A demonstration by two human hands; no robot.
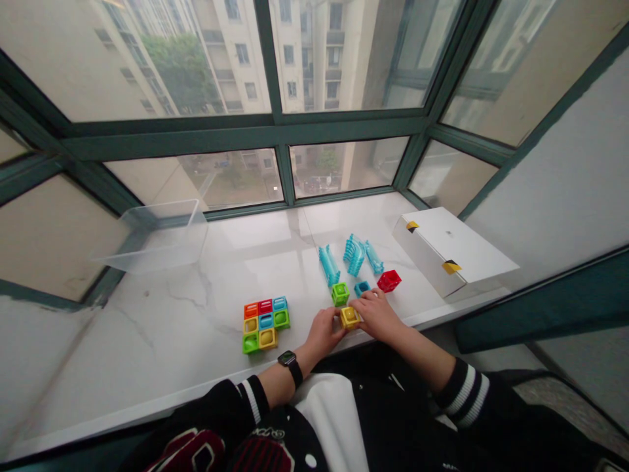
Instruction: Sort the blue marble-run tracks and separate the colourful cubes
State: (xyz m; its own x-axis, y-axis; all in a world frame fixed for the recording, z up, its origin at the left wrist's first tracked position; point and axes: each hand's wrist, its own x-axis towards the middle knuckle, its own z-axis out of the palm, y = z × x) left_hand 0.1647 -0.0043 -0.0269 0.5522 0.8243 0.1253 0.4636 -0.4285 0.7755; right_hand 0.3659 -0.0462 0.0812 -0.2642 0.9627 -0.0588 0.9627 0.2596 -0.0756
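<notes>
On the marble sill (162,341): my 2 hands (350,324) close on a yellow cube (350,318)

Between my hands, the yellow cube sits on the sill, its glossy square frame around a rounded hollow. My left hand (322,333) curls against its left side, and the fingers of my right hand (377,316) drape over its right side. Both hands are nearly closed and holding it between them, though my fingers cover its lower corners, so I can't tell how firmly it's gripped or whether it's lifted slightly.

Just left of my left hand lies a flat block of 8 cubes (265,323) in orange, red, blue, yellow and green. Just past my hands sit a green cube (340,294), a small blue cube (362,288) and a red cube (389,280). Beyond them lie 3 ribbed light-blue pieces (354,254), too foreshortened to make out their shape. A white box (452,252) with yellow-and-black tape stands to the right, and a clear plastic tub (157,236) sits far left, against the window. A black smartwatch (289,367) circles my left wrist.
</notes>
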